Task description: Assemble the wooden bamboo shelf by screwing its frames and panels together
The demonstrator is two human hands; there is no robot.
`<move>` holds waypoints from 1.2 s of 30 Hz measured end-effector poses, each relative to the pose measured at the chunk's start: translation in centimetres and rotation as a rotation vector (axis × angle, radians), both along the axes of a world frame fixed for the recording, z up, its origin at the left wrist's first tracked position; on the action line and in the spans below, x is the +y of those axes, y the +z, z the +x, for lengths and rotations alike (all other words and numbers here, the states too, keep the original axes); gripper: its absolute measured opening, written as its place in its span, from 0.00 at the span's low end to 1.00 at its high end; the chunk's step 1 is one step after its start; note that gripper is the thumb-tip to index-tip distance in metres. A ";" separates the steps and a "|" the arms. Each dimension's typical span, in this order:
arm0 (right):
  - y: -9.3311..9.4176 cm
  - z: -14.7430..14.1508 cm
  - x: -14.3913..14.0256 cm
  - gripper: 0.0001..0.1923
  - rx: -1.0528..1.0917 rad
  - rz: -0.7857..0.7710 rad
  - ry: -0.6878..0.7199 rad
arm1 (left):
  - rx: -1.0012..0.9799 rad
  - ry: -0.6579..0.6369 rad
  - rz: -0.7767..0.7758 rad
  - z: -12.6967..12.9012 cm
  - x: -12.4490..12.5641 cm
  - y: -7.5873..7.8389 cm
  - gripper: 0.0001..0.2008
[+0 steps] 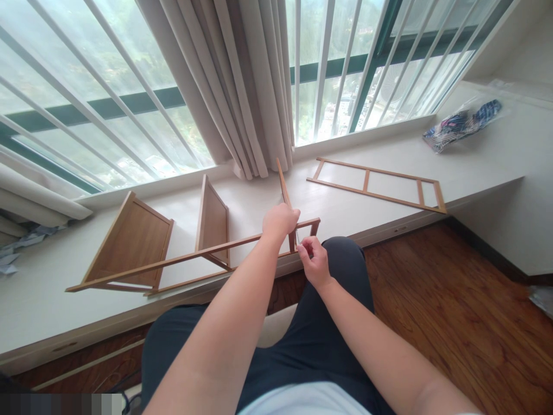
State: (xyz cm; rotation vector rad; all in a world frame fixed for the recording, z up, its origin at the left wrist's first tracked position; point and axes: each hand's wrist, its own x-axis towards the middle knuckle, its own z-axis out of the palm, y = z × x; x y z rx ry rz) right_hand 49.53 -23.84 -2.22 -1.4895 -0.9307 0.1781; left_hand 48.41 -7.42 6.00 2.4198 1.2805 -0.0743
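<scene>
Head view: a seated person's left hand [280,221] closes its fingers around an upright wooden slat [284,187] at the end of a half-built shelf frame [173,259] lying on the window-side counter [43,300]. Just below, the right hand [314,262] pinches the frame's corner joint, apparently fixing it. A spare ladder-shaped frame [375,183] lies well beyond the fingers.
</scene>
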 end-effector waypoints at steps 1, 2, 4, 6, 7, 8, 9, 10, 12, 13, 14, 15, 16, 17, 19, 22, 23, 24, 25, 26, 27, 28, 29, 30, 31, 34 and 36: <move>-0.1 0.0 0.0 0.07 0.014 0.005 0.008 | 0.001 0.001 -0.002 0.0 0.0 0.0 0.21; -0.2 0.0 0.0 0.07 0.029 0.010 0.016 | 0.002 0.002 -0.003 0.0 0.0 -0.1 0.21; -0.4 0.1 0.1 0.07 0.064 0.017 0.033 | -0.002 0.002 -0.003 0.0 0.0 0.0 0.21; -0.7 0.1 0.2 0.08 0.110 0.021 0.046 | -0.009 -0.002 0.000 0.0 0.0 0.1 0.21; -0.8 0.1 0.2 0.09 0.137 0.022 0.048 | -0.010 -0.003 0.002 0.0 -0.1 0.1 0.21; -1.0 0.1 0.2 0.09 0.165 0.021 0.049 | -0.011 -0.003 0.004 0.0 -0.1 0.1 0.21; -1.2 0.1 0.2 0.10 0.190 0.019 0.051 | -0.010 -0.004 0.004 0.0 -0.1 0.2 0.21; -1.3 0.1 0.3 0.10 0.209 0.017 0.052 | -0.011 -0.004 0.004 0.0 -0.1 0.2 0.21; -1.5 0.1 0.3 0.10 0.225 0.010 0.061 | -0.010 -0.007 0.003 0.0 -0.1 0.2 0.21; -1.5 0.1 0.3 0.10 0.226 0.007 0.068 | -0.009 -0.009 0.002 0.0 0.0 0.2 0.21; -1.4 0.1 0.2 0.10 0.226 0.004 0.073 | -0.008 -0.010 0.000 0.0 0.0 0.2 0.21; -1.4 0.0 0.2 0.10 0.225 0.002 0.077 | -0.005 -0.008 -0.002 0.0 -0.1 0.2 0.21; -1.3 0.0 0.2 0.10 0.222 0.000 0.080 | -0.004 -0.005 -0.003 0.0 -0.1 0.2 0.21; -1.2 0.0 0.2 0.11 0.218 -0.001 0.081 | -0.004 -0.002 -0.004 0.0 -0.1 0.2 0.21; -1.0 0.0 0.2 0.10 0.199 -0.003 0.075 | -0.006 0.003 -0.005 0.0 -0.1 0.3 0.21; -0.8 0.0 0.2 0.08 0.132 -0.002 0.015 | -0.008 0.005 -0.007 -0.1 -0.2 0.3 0.21; -0.7 0.0 0.2 0.08 0.102 -0.003 -0.008 | -0.009 0.005 -0.007 -0.1 -0.2 0.3 0.21; -0.7 0.1 0.2 0.10 0.069 -0.005 -0.023 | -0.011 0.005 -0.004 -0.1 -0.2 0.3 0.21; -0.7 0.1 0.2 0.11 0.038 -0.012 -0.028 | -0.013 0.004 -0.001 -0.1 -0.2 0.3 0.21; -0.6 0.1 0.2 0.13 0.010 -0.021 -0.024 | -0.013 0.003 0.003 -0.1 -0.2 0.3 0.21; -0.6 0.1 0.2 0.14 -0.013 -0.032 -0.015 | -0.014 0.001 0.006 -0.1 -0.2 0.3 0.21; -0.5 0.1 0.1 0.15 -0.030 -0.043 -0.005 | -0.012 0.001 0.007 -0.1 -0.2 0.3 0.21; -0.5 0.0 0.1 0.16 -0.040 -0.052 0.004 | -0.010 0.000 0.005 -0.1 -0.2 0.4 0.21; -0.4 0.0 0.0 0.16 -0.045 -0.056 0.013 | -0.009 0.001 0.003 -0.1 -0.2 0.3 0.21; -0.4 -0.1 0.0 0.16 -0.048 -0.057 0.020 | -0.007 0.002 -0.001 -0.1 -0.2 0.3 0.21; -0.2 -0.1 0.0 0.15 -0.045 -0.057 0.044 | -0.002 0.006 -0.011 -0.1 -0.2 0.2 0.21; -0.2 -0.1 0.0 0.15 -0.030 -0.065 0.054 | 0.000 0.008 -0.011 -0.1 -0.1 0.1 0.20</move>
